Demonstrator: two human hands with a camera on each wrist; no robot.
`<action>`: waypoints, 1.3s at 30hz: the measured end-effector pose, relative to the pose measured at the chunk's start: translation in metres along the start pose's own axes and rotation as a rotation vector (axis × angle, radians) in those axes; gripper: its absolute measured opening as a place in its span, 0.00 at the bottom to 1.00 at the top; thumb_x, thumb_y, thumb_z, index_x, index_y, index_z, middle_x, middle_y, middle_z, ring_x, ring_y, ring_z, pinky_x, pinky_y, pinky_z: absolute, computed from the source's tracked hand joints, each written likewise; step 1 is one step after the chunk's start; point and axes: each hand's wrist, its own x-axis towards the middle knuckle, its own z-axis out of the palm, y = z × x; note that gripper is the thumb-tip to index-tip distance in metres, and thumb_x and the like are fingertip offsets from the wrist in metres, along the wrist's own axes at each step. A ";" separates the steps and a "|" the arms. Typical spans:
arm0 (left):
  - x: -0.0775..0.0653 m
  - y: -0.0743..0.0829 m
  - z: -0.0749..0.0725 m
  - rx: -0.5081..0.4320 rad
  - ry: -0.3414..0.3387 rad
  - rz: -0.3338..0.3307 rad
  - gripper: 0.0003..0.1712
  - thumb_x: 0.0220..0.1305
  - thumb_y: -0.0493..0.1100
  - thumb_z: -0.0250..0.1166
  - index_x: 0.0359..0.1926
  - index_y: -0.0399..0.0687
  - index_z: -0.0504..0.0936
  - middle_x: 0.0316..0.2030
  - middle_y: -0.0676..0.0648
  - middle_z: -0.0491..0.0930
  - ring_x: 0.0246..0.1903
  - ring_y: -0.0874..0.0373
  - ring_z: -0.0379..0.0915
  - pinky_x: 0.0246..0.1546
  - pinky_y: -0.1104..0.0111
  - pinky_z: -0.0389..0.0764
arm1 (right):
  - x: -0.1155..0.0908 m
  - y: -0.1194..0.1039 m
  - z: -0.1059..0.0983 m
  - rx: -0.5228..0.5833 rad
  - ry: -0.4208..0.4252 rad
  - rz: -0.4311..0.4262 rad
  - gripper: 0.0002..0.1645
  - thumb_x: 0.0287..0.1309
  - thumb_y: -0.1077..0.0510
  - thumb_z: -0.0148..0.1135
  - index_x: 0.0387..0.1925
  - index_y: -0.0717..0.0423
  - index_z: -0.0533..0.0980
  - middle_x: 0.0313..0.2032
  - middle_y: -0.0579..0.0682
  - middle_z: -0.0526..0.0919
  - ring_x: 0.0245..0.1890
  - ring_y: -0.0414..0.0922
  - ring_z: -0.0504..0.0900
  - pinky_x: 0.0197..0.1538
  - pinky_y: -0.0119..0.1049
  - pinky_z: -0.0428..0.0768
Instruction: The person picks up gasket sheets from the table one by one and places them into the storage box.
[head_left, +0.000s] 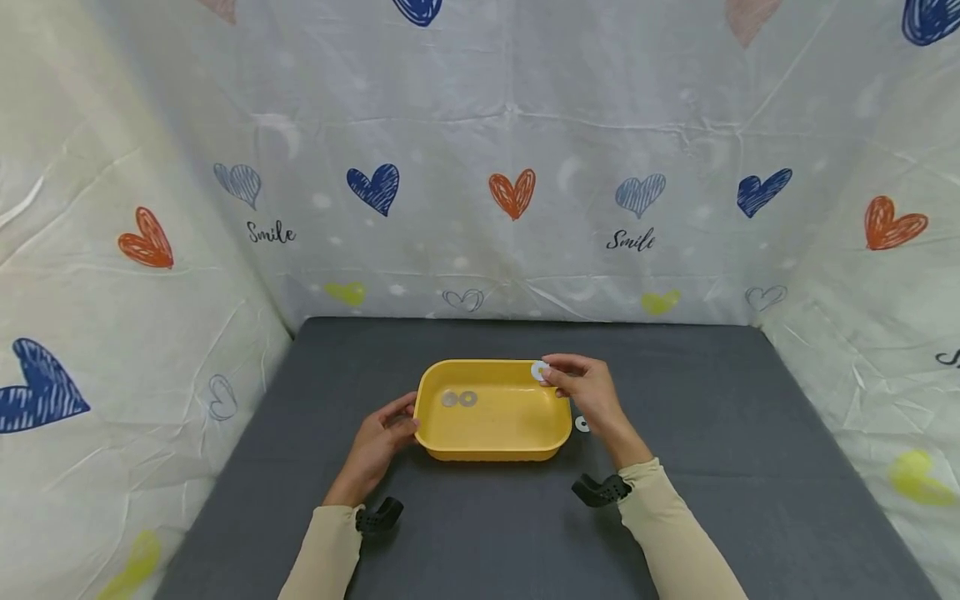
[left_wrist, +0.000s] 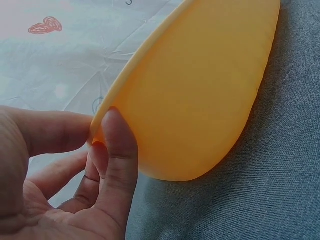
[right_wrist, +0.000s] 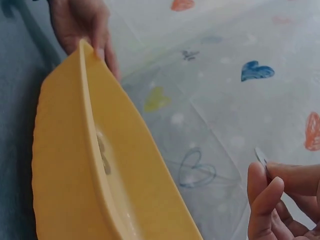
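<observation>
A yellow plastic tub (head_left: 495,457) with rounded corners stands on the table. My left hand (head_left: 375,446) grips its left end; in the left wrist view the thumb (left_wrist: 122,145) and fingers pinch the rim. Over the tub's far right corner, my right hand (head_left: 592,396) pinches a flat white washer (head_left: 535,367) between thumb and fingertips. The right wrist view shows that washer (right_wrist: 259,155) nearly edge-on. Inside, toward the left, two small grey discs lie side by side, a left one (head_left: 447,400) and a ring-shaped right one (head_left: 462,401).
Another white washer (head_left: 578,422) lies on the table just right of the tub, partly under the right hand's wrist. The dark grey tabletop (head_left: 480,533) runs back to a white curtain (head_left: 450,100) printed with hearts, which also hangs at both sides.
</observation>
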 end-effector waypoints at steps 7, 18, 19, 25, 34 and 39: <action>0.000 0.000 0.000 0.003 -0.008 0.006 0.32 0.67 0.36 0.61 0.71 0.48 0.66 0.55 0.42 0.68 0.50 0.53 0.74 0.43 0.72 0.81 | 0.005 0.000 0.017 0.028 -0.006 0.057 0.17 0.58 0.61 0.68 0.49 0.62 0.82 0.35 0.50 0.85 0.36 0.47 0.88 0.36 0.31 0.83; 0.002 -0.005 0.000 -0.001 -0.014 0.024 0.32 0.67 0.35 0.61 0.70 0.47 0.66 0.55 0.41 0.68 0.47 0.56 0.75 0.42 0.72 0.81 | 0.016 0.010 0.045 0.152 -0.002 0.188 0.15 0.57 0.66 0.67 0.47 0.62 0.83 0.38 0.54 0.85 0.31 0.42 0.88 0.40 0.35 0.86; 0.002 -0.005 0.000 0.000 -0.010 0.021 0.31 0.66 0.35 0.61 0.70 0.47 0.67 0.55 0.41 0.68 0.47 0.56 0.75 0.42 0.72 0.81 | 0.016 0.010 0.047 0.162 -0.008 0.194 0.15 0.57 0.67 0.67 0.47 0.63 0.82 0.38 0.54 0.85 0.31 0.42 0.87 0.39 0.34 0.86; 0.001 -0.005 0.000 0.001 -0.008 0.014 0.31 0.67 0.35 0.60 0.70 0.47 0.67 0.55 0.39 0.68 0.48 0.53 0.75 0.42 0.72 0.81 | 0.021 0.016 0.059 0.183 -0.039 0.218 0.15 0.57 0.67 0.66 0.47 0.65 0.82 0.39 0.57 0.84 0.32 0.43 0.88 0.40 0.35 0.86; 0.002 -0.003 0.000 0.009 -0.013 0.031 0.31 0.67 0.34 0.59 0.70 0.47 0.67 0.55 0.38 0.68 0.49 0.51 0.74 0.42 0.73 0.81 | 0.033 0.021 0.069 0.136 -0.041 0.274 0.14 0.60 0.67 0.63 0.49 0.64 0.81 0.43 0.59 0.85 0.34 0.43 0.88 0.44 0.37 0.85; 0.004 -0.002 0.000 0.020 -0.010 0.036 0.31 0.67 0.35 0.60 0.70 0.47 0.67 0.56 0.39 0.67 0.50 0.51 0.74 0.42 0.73 0.81 | 0.039 0.023 0.076 0.110 -0.036 0.296 0.13 0.59 0.68 0.64 0.47 0.66 0.82 0.40 0.58 0.85 0.30 0.41 0.87 0.43 0.37 0.85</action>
